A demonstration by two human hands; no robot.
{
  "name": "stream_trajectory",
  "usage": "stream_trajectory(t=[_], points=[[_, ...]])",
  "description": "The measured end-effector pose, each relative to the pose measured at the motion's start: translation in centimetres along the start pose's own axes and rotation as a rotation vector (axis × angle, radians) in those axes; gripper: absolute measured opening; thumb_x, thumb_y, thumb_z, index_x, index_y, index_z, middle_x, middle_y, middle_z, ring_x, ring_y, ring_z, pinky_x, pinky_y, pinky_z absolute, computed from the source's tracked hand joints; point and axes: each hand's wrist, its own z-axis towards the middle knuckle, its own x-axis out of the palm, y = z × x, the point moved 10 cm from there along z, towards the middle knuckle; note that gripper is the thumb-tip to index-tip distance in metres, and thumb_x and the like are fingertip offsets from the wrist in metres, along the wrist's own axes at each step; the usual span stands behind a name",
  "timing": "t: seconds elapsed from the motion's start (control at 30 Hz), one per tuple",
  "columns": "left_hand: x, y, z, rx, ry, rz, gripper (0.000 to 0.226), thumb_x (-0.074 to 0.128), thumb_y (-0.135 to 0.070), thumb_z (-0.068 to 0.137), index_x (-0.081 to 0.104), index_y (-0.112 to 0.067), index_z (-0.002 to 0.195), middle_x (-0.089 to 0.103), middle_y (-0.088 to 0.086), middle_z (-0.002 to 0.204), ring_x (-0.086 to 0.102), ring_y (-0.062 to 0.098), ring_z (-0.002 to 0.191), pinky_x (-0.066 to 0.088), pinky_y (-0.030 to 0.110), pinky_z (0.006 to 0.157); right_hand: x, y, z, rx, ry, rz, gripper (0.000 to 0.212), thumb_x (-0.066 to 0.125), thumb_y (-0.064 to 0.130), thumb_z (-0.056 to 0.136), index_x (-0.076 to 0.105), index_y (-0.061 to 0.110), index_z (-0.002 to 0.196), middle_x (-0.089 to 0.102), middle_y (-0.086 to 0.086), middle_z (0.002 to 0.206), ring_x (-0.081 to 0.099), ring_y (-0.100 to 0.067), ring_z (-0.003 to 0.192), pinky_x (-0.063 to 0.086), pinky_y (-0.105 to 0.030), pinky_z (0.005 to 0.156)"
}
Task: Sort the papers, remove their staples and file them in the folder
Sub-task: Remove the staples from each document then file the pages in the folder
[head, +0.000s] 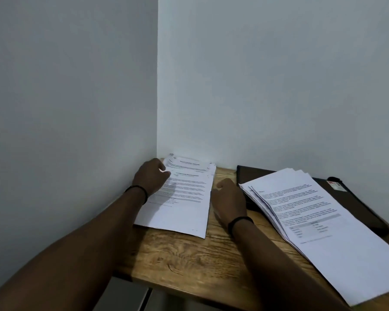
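Nearest the camera: two bare forearms reaching forward over a wooden table (189, 261), each wrist with a dark band.

To the right, a fanned stack of printed papers (319, 223), lying slantwise, its near corner hanging over the table's front edge, its far part resting on a dark folder (355, 198). Likely light, limp and slippery, sheets sliding over one another if lifted by one corner; best squared up first, then pinched along a long edge with support from below.

Further in, right hand (230, 203) resting on bare wood between the two piles, fingers curled loosely under, apparently holding nothing; fingertips out of sight behind the knuckles.

Left of it, a smaller pile of printed sheets (184, 198) lying flat, pushed toward the wall corner. Left hand (152, 176) resting on its far left part, thumb on the top sheet, other fingers hidden; pinching or merely pressing, cannot tell.

At the far edge of that pile, top corners slightly lifted and offset. Probably the stapled corners, so the place to work carefully, thin paper tearing easily there.

Hard to make out: printed text too blurred to read; no staple or staple remover clearly visible; folder mostly covered, closed or open unclear; small red-and-white label (334, 185) on it unreadable.
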Motion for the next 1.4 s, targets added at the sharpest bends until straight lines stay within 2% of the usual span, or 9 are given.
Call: stream_trajectory(t=[0.2,0.3,0.43,0.77,0.93,1.13,1.3,1.33,1.4], points=[[9.3,-8.2,-3.9,-0.112,0.36,-0.582,0.022,0.062,-0.024,0.096,0.063,-0.003,0.089,0.066,0.013,0.073,0.057,0.019,0.055,0.041,0.021,0.047,-6.2,-1.5,-1.0,-0.096,-0.105,0.123,0.014,0.056,0.018,0.091,0.067,0.018,0.082,0.067,0.007,0.081,0.059,-0.011,0.078,0.041,-0.02,0.062],[13.9,-10.9,-5.9,-0.25,0.458,-0.669,0.028,0.06,-0.025,0.098,0.058,0.002,0.104,0.065,0.018,0.08,0.06,0.02,0.055,0.046,0.025,0.051,-9.8,-3.4,-1.2,-0.118,-0.174,0.061,0.017,0.057,0.022,0.092,0.062,0.019,0.075,0.065,0.007,0.075,0.057,-0.009,0.072,0.035,-0.016,0.056],[18.1,-12.9,-7.6,-0.373,0.442,-0.773,0.021,0.057,-0.019,0.098,0.059,-0.002,0.086,0.062,0.016,0.077,0.058,0.022,0.058,0.047,0.028,0.052,-13.4,-7.9,-0.6,-0.05,-0.224,0.009,0.021,0.058,0.025,0.091,0.058,0.021,0.071,0.065,0.008,0.076,0.059,-0.013,0.078,0.039,-0.026,0.063],[22.2,-15.9,-7.4,-0.441,0.549,-0.987,0.027,0.051,-0.003,0.096,0.061,0.0,0.12,0.071,0.019,0.11,0.068,0.027,0.085,0.06,0.037,0.061,-12.2,-10.4,1.7,-0.146,-0.081,-0.229,0.044,0.063,0.057,0.088,0.068,0.026,0.118,0.065,0.007,0.116,0.061,-0.014,0.109,0.048,-0.03,0.085],[23.6,-16.5,-7.9,-0.424,0.64,-1.145,0.024,0.045,-0.007,0.103,0.06,-0.003,0.12,0.075,0.013,0.098,0.075,0.022,0.077,0.059,0.033,0.057,-12.6,-10.1,2.0,-0.194,-0.169,-0.315,0.029,0.049,0.029,0.097,0.057,0.014,0.073,0.057,0.002,0.077,0.056,-0.02,0.075,0.036,-0.032,0.06],[24.2,-16.3,-7.7,-0.408,0.722,-1.216,0.023,0.045,-0.007,0.103,0.061,-0.002,0.118,0.072,0.019,0.113,0.072,0.027,0.094,0.063,0.036,0.071,-13.5,-11.7,2.4,-0.081,-0.2,-0.058,0.034,0.068,0.034,0.088,0.054,0.018,0.061,0.058,0.005,0.062,0.057,-0.015,0.067,0.038,-0.03,0.058],[24.2,-16.1,-7.6,-0.414,0.739,-1.254,0.023,0.046,-0.008,0.102,0.06,-0.002,0.121,0.072,0.018,0.112,0.073,0.026,0.094,0.063,0.037,0.073,-13.6,-11.8,2.5,-0.094,-0.21,0.158,0.025,0.072,0.036,0.09,0.059,0.019,0.075,0.06,0.006,0.066,0.056,-0.012,0.066,0.042,-0.033,0.063],[24.2,-16.0,-7.6,-0.421,0.734,-1.262,0.022,0.047,-0.007,0.102,0.06,-0.002,0.12,0.073,0.017,0.111,0.073,0.025,0.092,0.063,0.036,0.071,-13.9,-11.6,2.4,-0.099,-0.235,0.176,0.011,0.068,0.029,0.092,0.059,0.024,0.09,0.062,0.006,0.073,0.059,-0.014,0.072,0.043,-0.032,0.066],[24.2,-15.9,-7.7,-0.427,0.729,-1.268,0.021,0.048,-0.007,0.102,0.061,-0.002,0.119,0.072,0.017,0.113,0.073,0.026,0.093,0.062,0.036,0.068,-14.5,-11.3,2.1,-0.112,-0.276,0.185,0.042,0.06,0.016,0.095,0.044,0.034,0.131,0.064,0.004,0.087,0.064,-0.021,0.081,0.047,-0.033,0.07]])
